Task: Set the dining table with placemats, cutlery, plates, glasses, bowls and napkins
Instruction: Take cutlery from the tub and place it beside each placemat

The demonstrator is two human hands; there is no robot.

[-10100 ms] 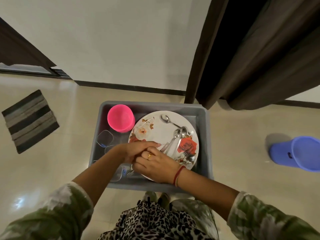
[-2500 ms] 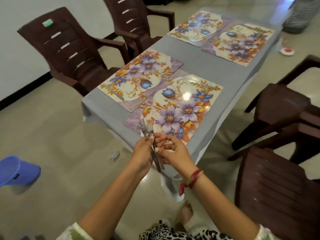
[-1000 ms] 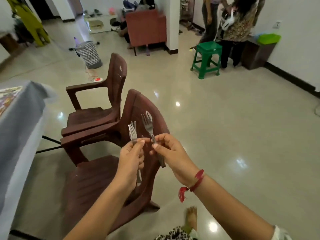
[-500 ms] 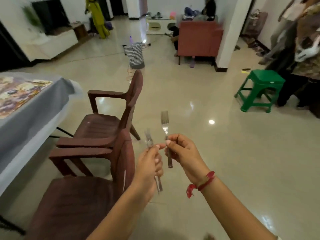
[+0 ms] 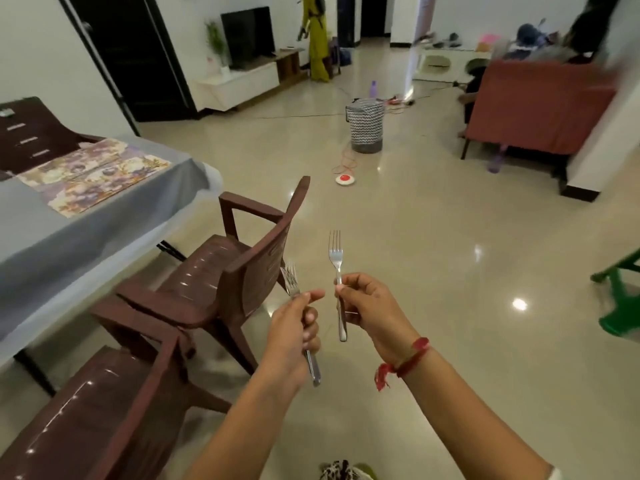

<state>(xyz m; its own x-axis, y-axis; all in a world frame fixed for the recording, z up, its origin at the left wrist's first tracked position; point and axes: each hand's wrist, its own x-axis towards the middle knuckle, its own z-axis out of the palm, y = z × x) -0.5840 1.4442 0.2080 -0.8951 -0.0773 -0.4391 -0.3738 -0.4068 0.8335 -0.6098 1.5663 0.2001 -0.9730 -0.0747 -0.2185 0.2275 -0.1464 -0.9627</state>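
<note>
My left hand [image 5: 294,336] grips a steel fork [image 5: 290,278] by its handle, tines up. My right hand [image 5: 369,308] pinches a second fork [image 5: 335,252], also tines up, a little higher. Both hands are in front of me over the floor, right of the chairs. The dining table [image 5: 86,230] with its grey cloth is at the left, and floral placemats [image 5: 93,176] lie on its far end.
Two brown plastic chairs [image 5: 221,282] [image 5: 104,410] stand along the table's right side, another [image 5: 34,133] behind it. A patterned basket [image 5: 365,124], a red-white disc [image 5: 345,179] and cables lie on the floor ahead. A green stool [image 5: 620,306] is at right.
The view has swung left, bringing the table's end and placemats further into view. My hands have drawn a little apart, one fork in each.
</note>
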